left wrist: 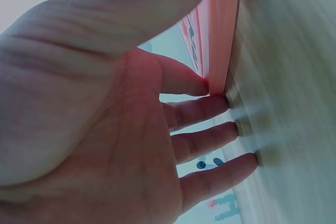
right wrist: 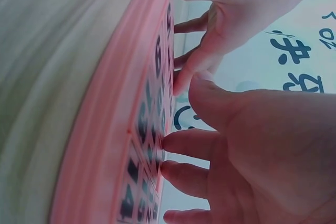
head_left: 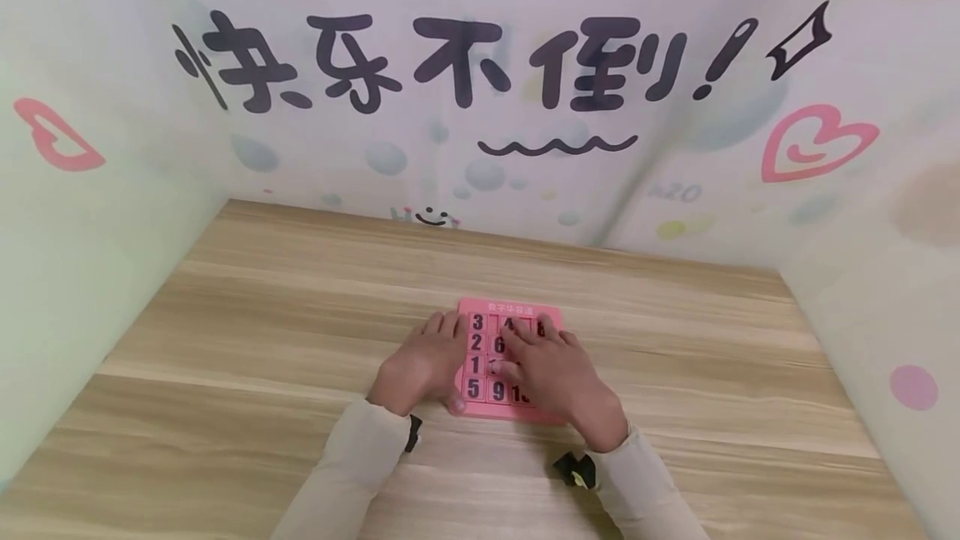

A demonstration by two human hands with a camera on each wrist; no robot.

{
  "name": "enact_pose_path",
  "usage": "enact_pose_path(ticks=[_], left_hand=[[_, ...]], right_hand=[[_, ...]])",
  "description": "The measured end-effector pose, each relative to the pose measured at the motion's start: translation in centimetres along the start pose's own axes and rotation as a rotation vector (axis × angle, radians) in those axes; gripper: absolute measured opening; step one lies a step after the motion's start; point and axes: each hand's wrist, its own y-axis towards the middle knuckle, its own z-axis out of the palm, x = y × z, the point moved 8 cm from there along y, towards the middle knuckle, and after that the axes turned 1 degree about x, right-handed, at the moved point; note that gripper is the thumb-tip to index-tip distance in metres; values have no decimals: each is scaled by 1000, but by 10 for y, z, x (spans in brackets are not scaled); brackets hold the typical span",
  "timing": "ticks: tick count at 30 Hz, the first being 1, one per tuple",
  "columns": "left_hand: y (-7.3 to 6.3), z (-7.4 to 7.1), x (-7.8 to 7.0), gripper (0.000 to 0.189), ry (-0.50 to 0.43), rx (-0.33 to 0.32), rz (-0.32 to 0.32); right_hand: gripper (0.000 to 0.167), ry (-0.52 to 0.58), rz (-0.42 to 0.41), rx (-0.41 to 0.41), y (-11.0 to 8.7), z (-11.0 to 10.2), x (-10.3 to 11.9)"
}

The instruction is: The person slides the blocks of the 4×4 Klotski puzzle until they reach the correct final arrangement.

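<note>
A pink sliding number puzzle [head_left: 510, 307] lies flat on the table, its square tiles printed with black numerals. Down its left column run 3, 2, 1 and 5; pink gaps show beside the tile marked 4 in the top row. My left hand [head_left: 423, 361] rests along the board's left side, thumb at the near left corner. In the left wrist view its fingers [left wrist: 205, 148] are extended, tips on the tabletop and the index against the pink edge. My right hand [head_left: 558, 369] spreads over the right-hand tiles, fingertips touching them and covering several numerals.
The wood-grain table [head_left: 285, 315] extends around the board. Behind it stands a white wall [head_left: 420, 182] with large black characters and coloured spots, and side panels close off left and right. A black bow [head_left: 576, 469] sits at the right sleeve cuff.
</note>
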Motion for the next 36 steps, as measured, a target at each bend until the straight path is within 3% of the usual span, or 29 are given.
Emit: enact_pose_path(ticks=[12,20,36], left_hand=[[7,-5,-7,119,-14,-11,19],[5,-7,1,121,-35,-17,11],[1,-3,-2,121,-36,0,18]], right_hand=[[60,-27,31,31,2,-7,-18],[62,-9,24,44,4,-8,-14],[62,59,59,117,-1,-3,-15]])
